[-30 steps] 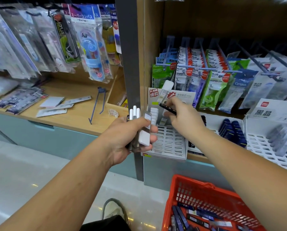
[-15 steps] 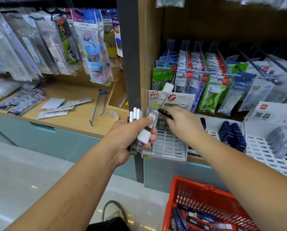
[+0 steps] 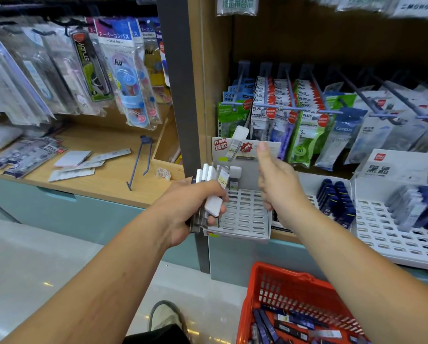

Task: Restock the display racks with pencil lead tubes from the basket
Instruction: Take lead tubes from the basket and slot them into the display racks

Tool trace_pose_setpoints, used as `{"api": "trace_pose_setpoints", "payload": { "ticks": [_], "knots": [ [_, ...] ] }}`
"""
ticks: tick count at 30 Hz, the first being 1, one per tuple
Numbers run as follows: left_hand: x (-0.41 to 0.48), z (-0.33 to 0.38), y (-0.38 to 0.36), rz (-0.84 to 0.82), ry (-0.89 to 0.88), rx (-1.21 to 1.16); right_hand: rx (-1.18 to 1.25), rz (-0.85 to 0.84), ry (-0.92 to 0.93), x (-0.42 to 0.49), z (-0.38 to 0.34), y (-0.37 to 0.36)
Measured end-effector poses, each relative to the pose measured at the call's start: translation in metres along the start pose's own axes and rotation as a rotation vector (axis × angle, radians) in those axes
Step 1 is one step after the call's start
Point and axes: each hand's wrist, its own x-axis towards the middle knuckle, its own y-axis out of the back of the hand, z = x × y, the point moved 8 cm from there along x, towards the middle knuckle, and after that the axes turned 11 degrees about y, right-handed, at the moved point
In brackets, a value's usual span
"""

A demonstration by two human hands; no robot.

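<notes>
**Upper left of the frame:** hanging packets (image 3: 123, 78) above a wooden shelf (image 3: 103, 175).

**Centre:** my left hand (image 3: 193, 207) is curled tight around a bundle of lead tubes (image 3: 214, 203) (white caps, most pointing up, one down). The bundle sits just in front of the left edge of the white slotted rack (image 3: 245, 217). One capped tube (image 3: 234, 176) stands upright in the rack's back row.

**Right of centre:** my right hand (image 3: 280, 187) hangs over the rack, thumb raised and fingers loose, holding nothing.

**Further right:** dark blue tubes (image 3: 337, 202) stand in a second rack (image 3: 308, 186).

**Lower right:** the red basket (image 3: 277, 286), with spare tubes (image 3: 289, 324) lying in its bottom.
</notes>
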Motion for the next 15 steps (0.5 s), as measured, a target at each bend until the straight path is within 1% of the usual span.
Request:
{"api": "trace_pose_setpoints", "payload": {
  "ticks": [2, 5, 6, 8, 10, 11, 13, 15],
  "knots": [
    [-0.001, 0.000, -0.001, -0.004, 0.007, 0.029, 0.069, -0.032, -0.055, -0.004, 0.003, 0.001],
    [-0.005, 0.002, -0.004, -0.012, -0.019, 0.109, 0.083, -0.086, -0.022, -0.007, -0.001, 0.005],
    [-0.006, 0.003, -0.005, -0.020, -0.031, 0.123, 0.058, -0.101, 0.017, -0.007, -0.005, 0.007],
    [-0.006, 0.004, -0.006, -0.027, -0.052, 0.147, -0.089, -0.162, 0.166, -0.007, -0.015, 0.006],
    [-0.007, 0.007, -0.007, -0.020, -0.077, 0.158, -0.253, -0.311, 0.327, -0.011, -0.023, -0.004],
    [-0.007, 0.009, -0.007, -0.009, -0.090, 0.153, -0.303, -0.371, 0.361, -0.014, -0.022, -0.007],
    [-0.008, 0.012, -0.004, 0.036, -0.108, 0.137, -0.292, -0.433, 0.341, -0.015, -0.020, -0.008],
    [-0.008, 0.013, 0.000, 0.075, -0.116, 0.091, -0.233, -0.442, 0.295, -0.013, -0.017, -0.004]
  ]
}}
